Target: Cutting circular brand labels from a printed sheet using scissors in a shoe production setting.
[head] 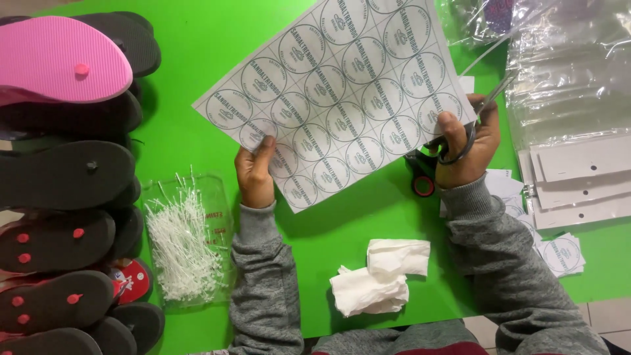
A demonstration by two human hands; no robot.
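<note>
While gripping scissors (453, 141), right hand (468, 148) at sheet's right edge; left hand (255, 172) pinching lower left corner of round-label sheet (342, 92), raised above green tabletop (197, 39). Near: crumpled tissue (381, 276), white tag pins in clear bag (184, 243), stacked sandals (66, 184) far left.

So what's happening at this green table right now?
A person in a grey sweater is holding up a printed sheet of round labels with the left hand, gripping its lower edge. The right hand holds a pair of scissors at the sheet's right edge. Cut label squares lie to the right by clear plastic bags. Crumpled tissue sits near the person, white plastic ties in a clear tray, and flip-flops are stacked on the left.
</note>
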